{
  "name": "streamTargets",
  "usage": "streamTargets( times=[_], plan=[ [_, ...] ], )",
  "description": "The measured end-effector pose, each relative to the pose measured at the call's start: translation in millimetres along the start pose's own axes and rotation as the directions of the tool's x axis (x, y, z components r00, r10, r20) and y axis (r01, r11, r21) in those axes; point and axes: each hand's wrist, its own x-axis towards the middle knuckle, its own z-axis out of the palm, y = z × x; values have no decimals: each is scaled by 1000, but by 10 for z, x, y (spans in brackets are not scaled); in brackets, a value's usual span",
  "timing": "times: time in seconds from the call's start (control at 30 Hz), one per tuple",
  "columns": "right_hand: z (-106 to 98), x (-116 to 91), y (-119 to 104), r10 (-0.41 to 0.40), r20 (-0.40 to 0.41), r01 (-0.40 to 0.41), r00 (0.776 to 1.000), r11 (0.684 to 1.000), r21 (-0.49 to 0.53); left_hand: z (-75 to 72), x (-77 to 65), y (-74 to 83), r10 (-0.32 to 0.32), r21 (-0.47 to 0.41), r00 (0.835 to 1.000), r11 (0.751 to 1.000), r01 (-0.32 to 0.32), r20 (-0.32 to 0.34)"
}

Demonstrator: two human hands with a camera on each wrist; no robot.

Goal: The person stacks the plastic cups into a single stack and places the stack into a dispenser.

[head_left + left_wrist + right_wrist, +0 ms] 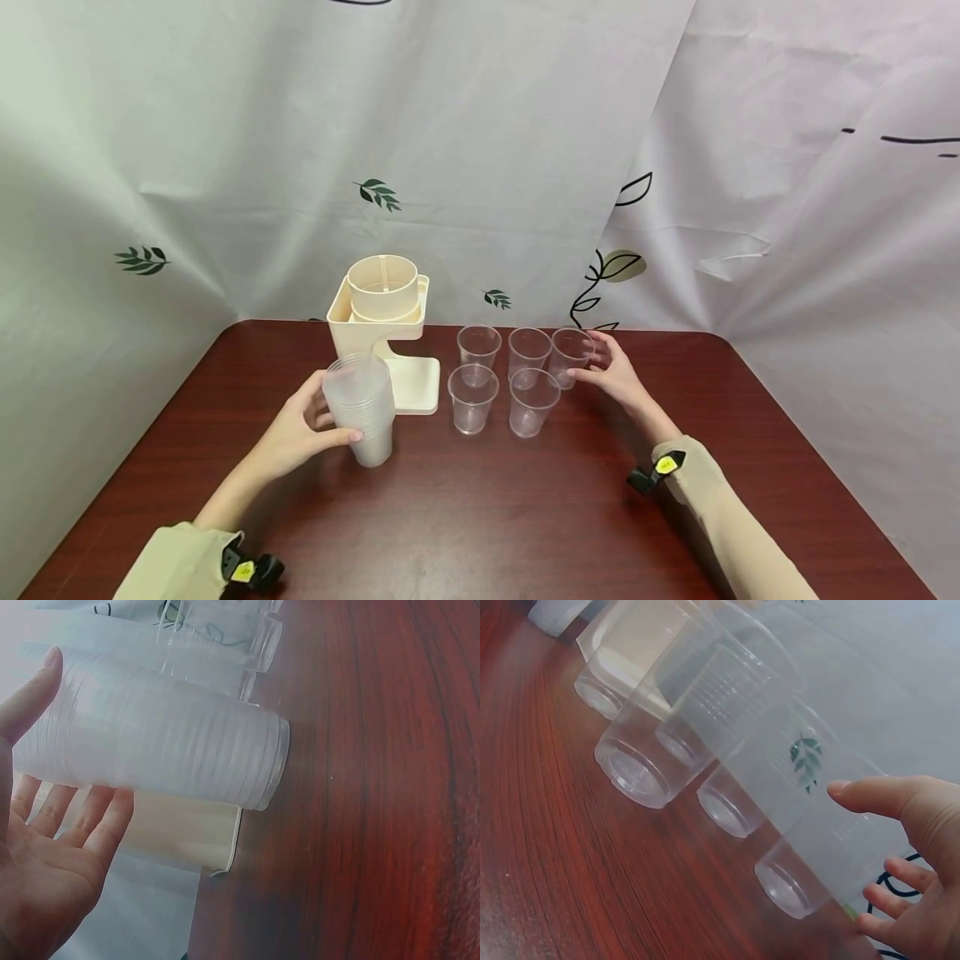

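Note:
My left hand point(296, 429) grips a tall stack of nested clear plastic cups point(363, 408), thumb on the near side and fingers around the far side. In the left wrist view the stack point(172, 727) has its closed end close to the tabletop; I cannot tell if it touches. Single clear cups stand upright in two rows: two in front, such as the front right cup point(533, 404), and three behind. My right hand point(617, 373) is at the back right cup point(567, 358), thumb and fingers spread about it. In the right wrist view the fingers point(889, 900) look loosely bent.
A cream dispenser-like stand point(352, 333) with a round open container point(384, 287) on top stands behind the stack, its flat base point(416, 387) reaching toward the single cups. The dark red wooden table point(480, 525) ends at a patterned white cloth point(480, 167) behind.

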Motion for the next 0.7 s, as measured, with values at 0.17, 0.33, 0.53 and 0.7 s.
streamTargets(
  times=[0.17,0.33,0.53,0.7],
  plan=[
    [35,2,-12,10,10,-10,1000,1000,13,3,-1,0,5,-7,1000,1000,-5,-1],
    [80,-6,-29,14,21,-15,1000,1000,18,3,-3,-3,2,-5,1000,1000,-2,-4],
    [121,16,-2,14,12,-14,1000,1000,23,4,-6,-10,3,3,1000,1000,-3,-7],
    [138,26,8,7,-2,-7,1000,1000,-3,6,-6,-10,4,-2,1000,1000,-4,-7]
  ],
)
